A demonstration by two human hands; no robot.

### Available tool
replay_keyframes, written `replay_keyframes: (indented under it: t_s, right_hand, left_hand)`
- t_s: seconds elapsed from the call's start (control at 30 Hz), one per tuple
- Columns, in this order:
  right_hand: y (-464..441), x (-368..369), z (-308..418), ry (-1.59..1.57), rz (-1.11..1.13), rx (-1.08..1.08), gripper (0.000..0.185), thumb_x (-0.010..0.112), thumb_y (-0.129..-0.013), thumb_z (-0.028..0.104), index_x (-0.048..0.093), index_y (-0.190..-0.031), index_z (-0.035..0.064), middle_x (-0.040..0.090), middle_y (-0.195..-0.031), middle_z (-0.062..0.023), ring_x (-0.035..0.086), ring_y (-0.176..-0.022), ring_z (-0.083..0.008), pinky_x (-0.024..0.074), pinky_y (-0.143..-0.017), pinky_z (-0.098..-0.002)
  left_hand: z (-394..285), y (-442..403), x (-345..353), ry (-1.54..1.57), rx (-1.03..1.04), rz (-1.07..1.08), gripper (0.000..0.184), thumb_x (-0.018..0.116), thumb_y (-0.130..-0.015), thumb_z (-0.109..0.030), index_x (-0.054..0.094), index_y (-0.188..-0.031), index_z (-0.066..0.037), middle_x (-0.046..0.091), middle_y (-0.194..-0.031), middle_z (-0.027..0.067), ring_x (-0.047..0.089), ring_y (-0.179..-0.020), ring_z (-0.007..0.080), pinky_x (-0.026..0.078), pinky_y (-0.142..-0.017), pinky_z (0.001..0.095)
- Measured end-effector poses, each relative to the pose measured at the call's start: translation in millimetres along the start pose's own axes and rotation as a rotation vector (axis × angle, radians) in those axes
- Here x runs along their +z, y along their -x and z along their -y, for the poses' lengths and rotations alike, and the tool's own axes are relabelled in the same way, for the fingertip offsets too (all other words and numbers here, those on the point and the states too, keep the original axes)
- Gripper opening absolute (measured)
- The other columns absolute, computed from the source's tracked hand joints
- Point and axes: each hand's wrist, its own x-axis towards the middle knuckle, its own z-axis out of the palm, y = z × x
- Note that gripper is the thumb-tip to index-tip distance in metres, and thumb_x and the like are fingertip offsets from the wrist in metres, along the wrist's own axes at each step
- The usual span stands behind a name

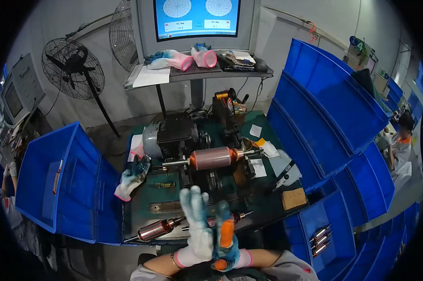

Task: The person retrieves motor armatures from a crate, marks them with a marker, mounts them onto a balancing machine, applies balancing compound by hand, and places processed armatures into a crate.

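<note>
My left hand (196, 232), in a white and blue-stained glove with a pink cuff, is raised at the bench's front edge with its fingers stretched up. Close beside it, my right hand (227, 248) wears a blue-stained glove with orange coverings on some fingers. Its fingers point upward, and I see nothing held in either hand. Partly hidden behind the hands lies a motor armature (240, 216). Another copper armature (155, 230) rests left of them. Farther back, a larger armature (213, 158) sits horizontally across the supports of a bench machine (176, 133).
A loose glove (133, 179) lies at the bench's left. Blue bins (66, 187) stand left, and stacked bins (324, 103) rise right. A lower bin (331, 220) holds several armatures. Above are a monitor (197, 18) and a shelf (202, 75) with gloves. A co-worker (401, 150) is far right.
</note>
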Motion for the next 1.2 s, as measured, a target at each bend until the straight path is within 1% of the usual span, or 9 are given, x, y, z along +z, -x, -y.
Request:
replay_keyframes:
  t_s: [0.17,0.27,0.37,0.43,0.57,0.67,0.8,0.97,1.2]
  right_hand:
    - [-7.4,-3.8,-6.2,-0.117,-0.263,-0.04,0.064,0.054,-0.081,0.013,0.024,-0.136,0.0142,0.023,-0.141,-0.0134,0.025,-0.13,-0.026,0.0232,-0.103,-0.0394]
    - [-16.3,-0.1,-5.5,-0.47,-0.518,-0.031,0.064,0.051,-0.082,0.011,0.021,-0.138,0.0168,0.021,-0.142,-0.0119,0.023,-0.13,-0.0254,0.0218,-0.105,-0.0401]
    - [-29.3,-8.5,-2.1,-0.799,-0.74,-0.079,0.065,0.048,-0.083,0.009,0.018,-0.139,0.0193,0.019,-0.143,-0.0104,0.021,-0.131,-0.0248,0.0203,-0.106,-0.0409]
    - [-37.3,-19.6,5.2,-0.721,-0.771,-0.054,0.065,0.053,-0.082,0.029,0.02,-0.138,0.0261,0.018,-0.144,-0.0069,0.022,-0.131,-0.0233,0.0242,-0.105,-0.0382]
    - [-23.0,-28.1,-23.0,-1.452,-0.452,-0.137,0.063,0.058,-0.077,0.026,0.031,-0.134,0.0251,0.033,-0.134,-0.0107,0.04,-0.118,-0.0235,0.0376,-0.092,-0.0366]
    - [-20.7,-36.3,-39.7,-1.146,-0.483,-0.124,0.056,0.054,-0.08,0.035,0.037,-0.131,0.0186,0.046,-0.119,-0.0096,0.042,-0.115,-0.0241,0.037,-0.092,-0.0367]
    - [-31.7,-45.1,11.0,0.809,0.182,-0.221,0.065,0.059,-0.073,0.044,0.043,-0.127,0.0108,0.028,-0.137,-0.0173,0.026,-0.127,-0.0351,0.0257,-0.102,-0.0431]
    - [-11.3,-35.3,-1.2,0.256,0.47,0.206,0.072,0.063,-0.071,0.047,0.039,-0.129,0.01,0.023,-0.141,-0.0149,0.022,-0.129,-0.0363,0.0211,-0.105,-0.0442]
    - [-13.6,-43.7,6.2,0.21,0.123,0.209,0.056,0.074,-0.066,0.002,0.051,-0.116,0.0011,0.058,-0.111,-0.0123,0.06,-0.096,-0.0189,0.046,-0.084,-0.0259]
  left_hand:
    - [1.3,7.4,1.5,-0.355,0.16,0.294,0.066,0.033,-0.087,-0.032,0.006,-0.139,-0.002,0.005,-0.146,0.0139,0.01,-0.134,0.0263,0.013,-0.107,0.0404]
    - [2.0,-0.2,11.6,-0.059,0.23,-0.055,0.061,0.036,-0.088,-0.035,0.023,-0.136,0.0,0.011,-0.144,0.0174,0.013,-0.133,0.0294,0.016,-0.106,0.0412]
    - [17.3,22.2,-14.4,-0.29,0.196,0.25,0.043,0.05,-0.085,-0.038,0.052,-0.109,-0.003,0.052,-0.109,0.0161,0.051,-0.102,0.0267,0.039,-0.089,0.037]
    - [21.2,38.2,-7.7,0.05,-0.194,-0.224,0.031,0.063,-0.077,-0.033,0.062,-0.08,-0.002,0.058,-0.065,0.004,0.057,-0.063,0.0195,0.045,-0.064,0.0308]
    - [31.0,62.8,-3.9,-0.038,-0.497,0.46,0.019,0.072,-0.072,-0.016,0.06,-0.075,-0.002,0.054,-0.06,0.0049,0.042,-0.053,0.0083,0.037,-0.05,0.0238]
    - [34.6,57.0,-9.9,-0.034,-0.549,0.458,0.019,0.071,-0.073,-0.016,0.06,-0.079,-0.001,0.056,-0.065,0.0043,0.046,-0.057,0.0079,0.039,-0.054,0.0228]
    - [1.4,26.2,-26.6,0.861,-0.745,-0.475,0.032,0.068,-0.072,-0.004,0.048,-0.097,-0.004,0.054,-0.07,0.0035,0.058,-0.07,0.0148,0.048,-0.061,0.0263]
    - [12.3,44.6,-35.1,0.509,-0.842,-0.159,0.024,0.061,-0.073,0.002,0.053,-0.097,0.0,0.058,-0.079,0.0058,0.058,-0.073,0.0136,0.049,-0.064,0.0268]
    - [14.3,18.1,-49.5,-0.134,-0.447,0.252,0.02,0.05,-0.078,-0.003,0.057,-0.094,0.005,0.061,-0.081,0.0136,0.059,-0.071,0.0174,0.045,-0.065,0.0264]
